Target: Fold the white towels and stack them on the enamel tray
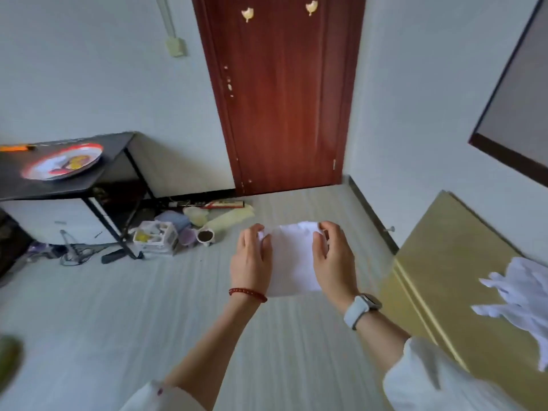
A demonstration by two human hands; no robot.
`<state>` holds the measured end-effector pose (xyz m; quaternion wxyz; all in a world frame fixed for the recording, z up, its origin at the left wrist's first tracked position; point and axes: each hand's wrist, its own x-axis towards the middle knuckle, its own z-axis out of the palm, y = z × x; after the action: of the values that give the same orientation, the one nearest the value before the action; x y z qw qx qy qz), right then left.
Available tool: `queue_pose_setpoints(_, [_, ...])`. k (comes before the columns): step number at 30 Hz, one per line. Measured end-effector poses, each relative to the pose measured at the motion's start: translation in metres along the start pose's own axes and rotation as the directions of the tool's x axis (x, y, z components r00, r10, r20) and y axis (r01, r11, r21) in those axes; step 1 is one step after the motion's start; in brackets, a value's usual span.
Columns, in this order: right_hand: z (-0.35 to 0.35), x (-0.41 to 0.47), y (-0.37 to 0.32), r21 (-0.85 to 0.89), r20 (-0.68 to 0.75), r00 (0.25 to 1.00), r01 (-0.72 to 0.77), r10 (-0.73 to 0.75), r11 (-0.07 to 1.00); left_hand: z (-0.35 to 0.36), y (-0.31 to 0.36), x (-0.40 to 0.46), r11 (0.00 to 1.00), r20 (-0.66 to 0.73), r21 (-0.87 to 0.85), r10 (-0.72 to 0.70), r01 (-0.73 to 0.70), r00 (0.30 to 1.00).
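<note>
- Far left: a black table (68, 185) stands against the wall. The enamel tray (63, 162) sits on it, red-rimmed with a painted centre. No folded towel shows on the tray, so the stack appears not yet begun.
- Below and right of the table: loose clutter on the floor, including a small basket (155, 237) and a cup (205, 236). None of it concerns the task.
- Centre: the left hand (251, 259) grips the left edge of a folded towel (292, 259), fingers curled round it.
- The towel is held in the air above the floor, well apart from the tray. It looks like a compact rectangle, so its folding seems finished or nearly so.
- The right hand (332, 256) grips the towel's right edge in the same manner.
- Far right: an unfolded towel (520, 295) lies crumpled on a yellow surface (444, 262), untouched.
- Judgement: one towel awaits carrying to the tray; at least one more remains to be folded.
</note>
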<state>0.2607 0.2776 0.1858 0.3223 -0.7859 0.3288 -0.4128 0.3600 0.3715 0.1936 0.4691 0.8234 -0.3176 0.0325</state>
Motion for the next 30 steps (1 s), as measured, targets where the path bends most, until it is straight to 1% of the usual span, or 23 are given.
queue_pose_setpoints(3, [0.103, -0.001, -0.052, -0.016, 0.077, 0.994, 0.082, -0.080, 0.997, -0.074, -0.077, 0.035, 0.992, -0.092, 0.100, -0.064, 0.073, 0.994])
queue_pose_setpoints(5, [0.168, -0.003, -0.084, -0.009, 0.156, 0.981, 0.118, -0.115, 0.993, -0.118, -0.124, 0.058, 0.982, -0.143, 0.136, -0.112, 0.132, 0.983])
queue_pose_setpoints(7, [0.225, -0.005, -0.110, -0.020, 0.225, 0.964, 0.153, -0.145, 0.988, -0.155, -0.167, 0.077, 0.970, -0.188, 0.157, -0.157, 0.187, 0.970])
queue_pose_setpoints(10, [0.299, 0.002, -0.141, -0.002, 0.318, 0.924, 0.227, -0.214, 0.974, -0.197, -0.222, 0.110, 0.954, -0.240, 0.146, -0.225, 0.264, 0.944])
queue_pose_setpoints(14, [0.401, 0.036, -0.174, 0.056, 0.381, 0.877, 0.294, -0.292, 0.954, -0.239, -0.290, 0.172, 0.926, -0.303, 0.129, -0.302, 0.353, 0.904])
queue_pose_setpoints(18, [0.510, 0.082, -0.209, 0.108, 0.392, 0.854, 0.325, -0.341, 0.939, -0.274, -0.359, 0.252, 0.899, -0.352, 0.156, -0.336, 0.409, 0.874])
queue_pose_setpoints(20, [0.566, 0.108, -0.227, 0.144, 0.416, 0.840, 0.318, -0.348, 0.937, -0.293, -0.395, 0.298, 0.884, -0.376, 0.170, -0.351, 0.436, 0.858])
queue_pose_setpoints(22, [0.623, 0.138, -0.250, 0.214, 0.449, 0.817, 0.295, -0.362, 0.931, -0.316, -0.429, 0.348, 0.869, -0.394, 0.180, -0.366, 0.462, 0.843])
queue_pose_setpoints(25, [0.703, 0.177, -0.288, 0.278, 0.504, 0.780, 0.259, -0.370, 0.925, -0.355, -0.472, 0.415, 0.844, -0.415, 0.159, -0.414, 0.513, 0.810])
queue_pose_setpoints(30, [0.827, 0.207, -0.349, 0.368, 0.659, 0.651, 0.156, -0.376, 0.917, -0.425, -0.544, 0.490, 0.805, -0.468, 0.078, -0.491, 0.588, 0.735])
